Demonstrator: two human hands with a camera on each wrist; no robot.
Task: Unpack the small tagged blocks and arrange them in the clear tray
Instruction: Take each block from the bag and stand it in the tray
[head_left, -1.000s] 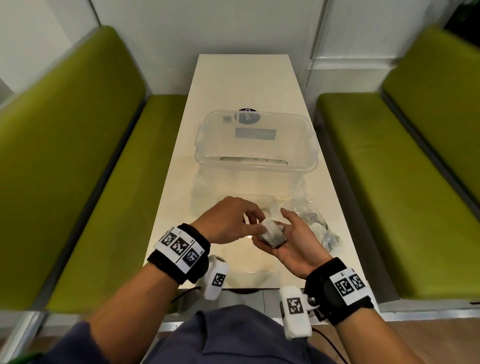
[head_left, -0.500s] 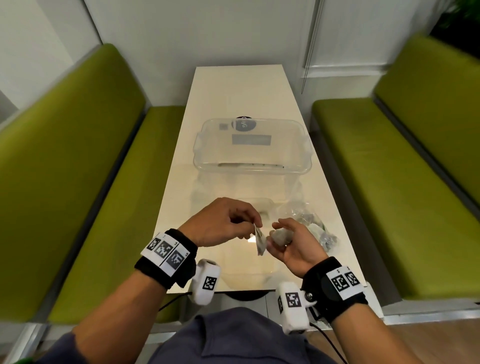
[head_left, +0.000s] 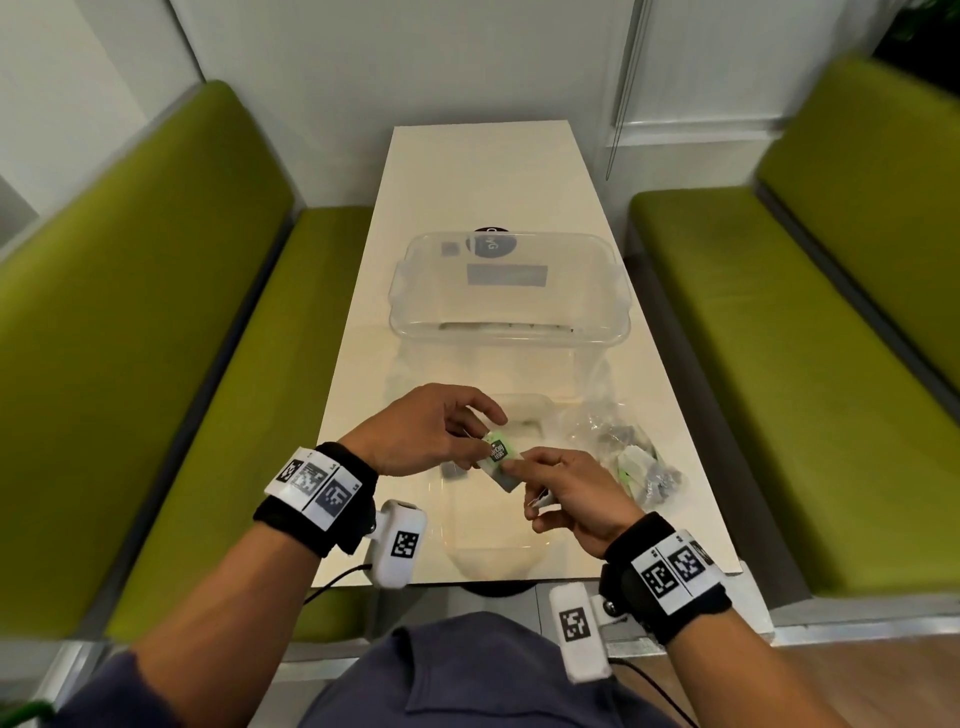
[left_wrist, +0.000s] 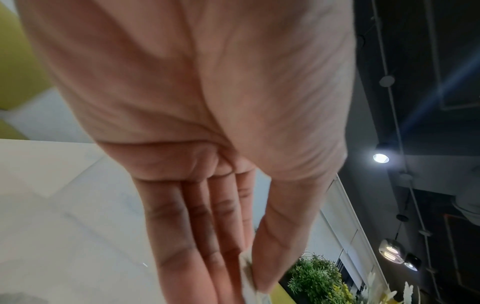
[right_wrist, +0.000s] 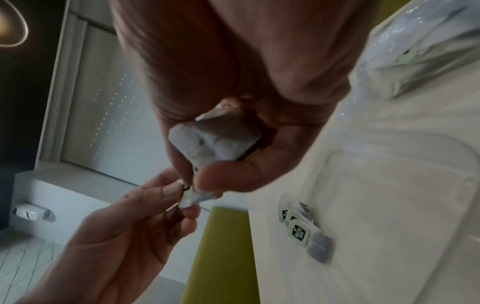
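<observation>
A small grey tagged block (head_left: 497, 453) with a green label hangs between my hands above the clear tray (head_left: 524, 558). My left hand (head_left: 485, 441) pinches its label end between thumb and fingers (left_wrist: 249, 265). The thumb and forefinger of my right hand (head_left: 511, 467) pinch the other end (right_wrist: 193, 182), and a crumpled white wrapper (right_wrist: 215, 142) sits in that palm. Several tagged blocks (right_wrist: 301, 232) lie side by side in the tray's left part (right_wrist: 389, 205).
A crinkled clear bag (head_left: 628, 457) with more blocks lies on the white table (head_left: 483, 176), right of the tray. Behind the tray stands a large clear tub (head_left: 415, 317). Green benches (head_left: 130, 364) flank the table on both sides.
One second ago both hands held a white packet close together. Now they have drawn apart slightly, and a green-labelled block shows between their fingertips.
</observation>
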